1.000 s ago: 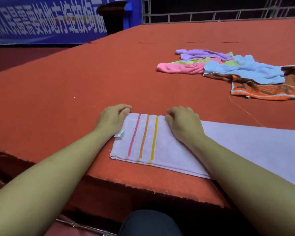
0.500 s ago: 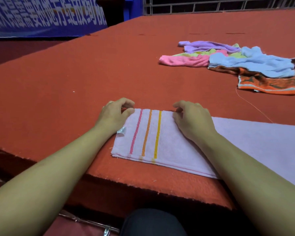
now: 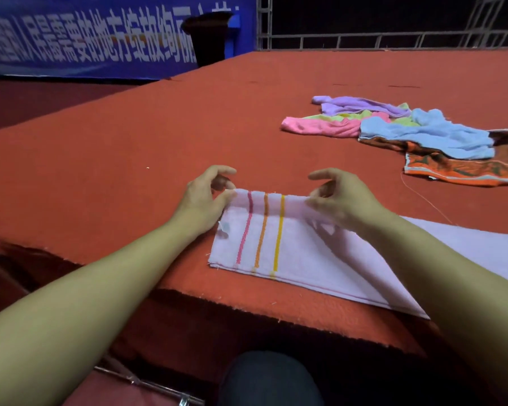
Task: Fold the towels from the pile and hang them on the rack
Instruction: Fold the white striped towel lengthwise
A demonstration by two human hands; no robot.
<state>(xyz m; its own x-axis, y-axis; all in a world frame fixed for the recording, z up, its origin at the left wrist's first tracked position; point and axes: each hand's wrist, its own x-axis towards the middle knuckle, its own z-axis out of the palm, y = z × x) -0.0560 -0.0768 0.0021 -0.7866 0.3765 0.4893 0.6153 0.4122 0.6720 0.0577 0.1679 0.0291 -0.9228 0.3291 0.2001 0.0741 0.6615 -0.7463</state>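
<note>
Closest of all, at the bottom, is a dark knee [image 3: 272,379] and a shiny metal bar [image 3: 147,386] low on the left. Just past them is the front edge of the bench [image 3: 100,159], which is covered in rough red-orange carpet with a frayed lip.

On the near part of the bench lies a pale pink towel [image 3: 305,259] with three stripes, pink, orange and yellow. A small tag sticks out at its left side. The towel runs off to the right under the arm. The left hand [image 3: 206,197] pinches the far left corner of the towel between thumb and fingers. The right hand [image 3: 340,197] pinches the far edge just right of the stripes. That edge is lifted a little off the bench.

Farther back on the right is the pile of towels [image 3: 408,133]: a pink one, a green one, a purple one, a light blue one on top, and an orange and brown one at the right. A thin loose thread [image 3: 423,197] lies near it.

Behind the bench stands a dark bin [image 3: 207,39]. A blue banner [image 3: 85,36] with big white Chinese writing hangs on the left. I cannot read it. A grey metal railing [image 3: 364,41] crosses the dark back wall.
</note>
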